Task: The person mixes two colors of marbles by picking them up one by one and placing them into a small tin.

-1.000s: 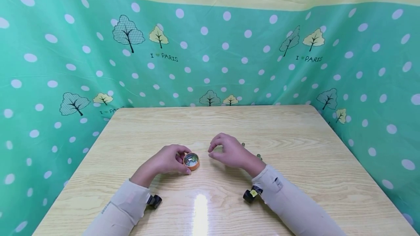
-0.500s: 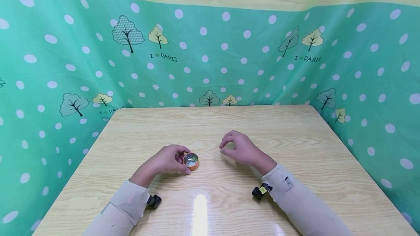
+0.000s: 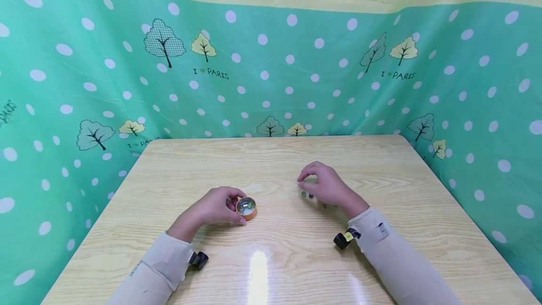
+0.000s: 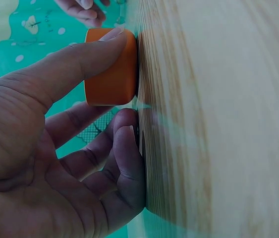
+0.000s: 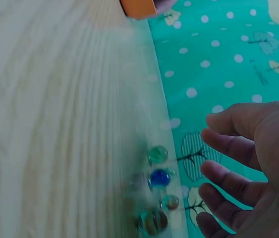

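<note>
My left hand (image 3: 217,206) grips a small round orange cup (image 3: 249,217) on the table, thumb on its near side and fingers on its far side. Inside the cup lie greenish glass pieces that look like marbles. In the left wrist view, the thumb presses along the cup's orange wall (image 4: 112,82). My right hand (image 3: 328,186) hovers above several glass marbles, fingers bent loosely with nothing seen in them. The right wrist view has a green marble (image 5: 158,154), a blue marble (image 5: 160,177) and a brownish marble (image 5: 154,221) beside the fingers, apart from them.
The wooden table (image 3: 271,159) reflects a bright light streak near its front. A green dotted curtain (image 3: 262,69) hangs along the back and sides. Small black cameras (image 3: 198,260) are strapped to both sleeves.
My right hand has moved right and slightly farther back, from near the cup to over the loose marbles. The left hand and the cup have stayed put.
</note>
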